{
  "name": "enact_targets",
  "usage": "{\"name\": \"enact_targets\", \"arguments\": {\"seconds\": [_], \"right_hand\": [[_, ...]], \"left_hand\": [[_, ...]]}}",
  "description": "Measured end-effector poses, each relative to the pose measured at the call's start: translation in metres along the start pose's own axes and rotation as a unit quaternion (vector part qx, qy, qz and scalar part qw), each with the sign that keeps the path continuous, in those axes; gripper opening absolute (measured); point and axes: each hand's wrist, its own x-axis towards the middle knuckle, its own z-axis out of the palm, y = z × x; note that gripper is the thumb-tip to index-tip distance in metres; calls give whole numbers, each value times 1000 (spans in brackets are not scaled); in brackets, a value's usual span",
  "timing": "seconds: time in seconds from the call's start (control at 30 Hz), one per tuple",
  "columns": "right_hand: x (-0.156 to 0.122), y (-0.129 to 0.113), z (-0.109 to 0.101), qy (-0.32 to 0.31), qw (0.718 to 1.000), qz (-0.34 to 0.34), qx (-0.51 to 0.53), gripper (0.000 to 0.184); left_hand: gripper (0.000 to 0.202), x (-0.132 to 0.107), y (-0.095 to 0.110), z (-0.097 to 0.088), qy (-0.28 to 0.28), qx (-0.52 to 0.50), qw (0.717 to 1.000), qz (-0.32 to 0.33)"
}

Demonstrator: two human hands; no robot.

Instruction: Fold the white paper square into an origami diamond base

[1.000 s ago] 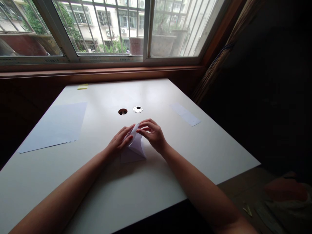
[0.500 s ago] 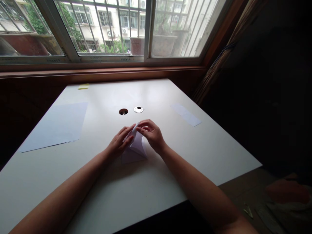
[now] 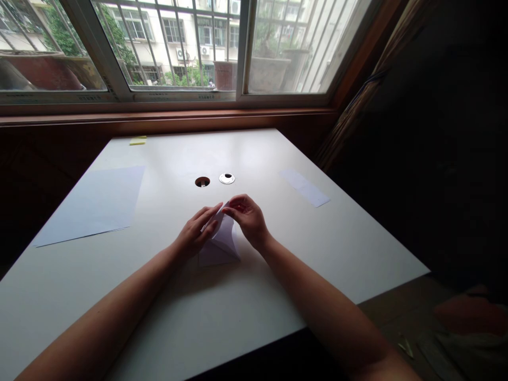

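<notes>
A folded sheet of pale paper (image 3: 219,253) rests on the white table, its upper part raised between my hands. My left hand (image 3: 197,227) grips the raised flap from the left, fingers on its far side and thumb on the near face. At the top edge of the flap, my right hand (image 3: 246,216) pinches the paper between thumb and forefinger. Part of the paper is hidden behind my fingers, so the exact folds there do not show.
On the white table (image 3: 270,296), large paper sheets (image 3: 95,201) lie at left and a paper strip (image 3: 305,188) at right. Beyond my hands are a round hole (image 3: 202,182) and its metal cover (image 3: 227,179). Yellow sticky notes (image 3: 138,141) lie near the far edge, below a barred window.
My right fingers have shifted slightly at the flap's top edge, and the flap leans a little differently. My left hand keeps its hold. The whole view has moved slightly.
</notes>
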Motion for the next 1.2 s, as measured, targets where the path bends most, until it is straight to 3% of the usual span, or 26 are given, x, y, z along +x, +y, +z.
{"name": "enact_targets", "arguments": {"seconds": [0.33,0.87,1.2], "right_hand": [[-5,-8,1,19,990,-45,-134,21],[-4,-1,-12,-47,981,-50,-180,13],[-9,-7,-1,-47,975,-87,-199,11]], "left_hand": [[45,0,2,0,16,1,999,-30],[43,-3,-3,0,43,-25,997,-58],[48,-2,-4,0,54,-30,996,-70]]}}
